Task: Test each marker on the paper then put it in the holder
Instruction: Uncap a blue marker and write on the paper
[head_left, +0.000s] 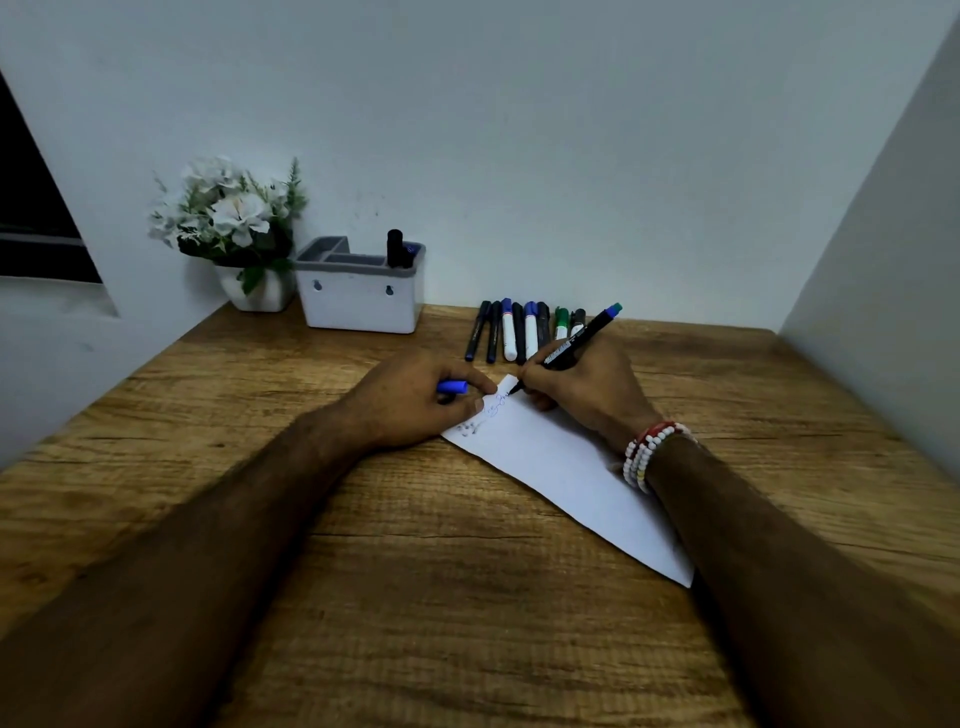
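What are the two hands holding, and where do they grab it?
The right hand grips a marker low on its barrel, near the tip. The left hand holds a blue cap by one end, fingers pressing the paper.

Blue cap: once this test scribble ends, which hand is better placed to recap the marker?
Left hand: it holds the blue cap beside the marker writing in the right hand.

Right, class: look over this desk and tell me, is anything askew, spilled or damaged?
Only the paper: it lies diagonally across the table, not square to its edge. Nothing looks spilled or damaged. The spare markers lie in a neat row, and the holder and flower pot stand upright.
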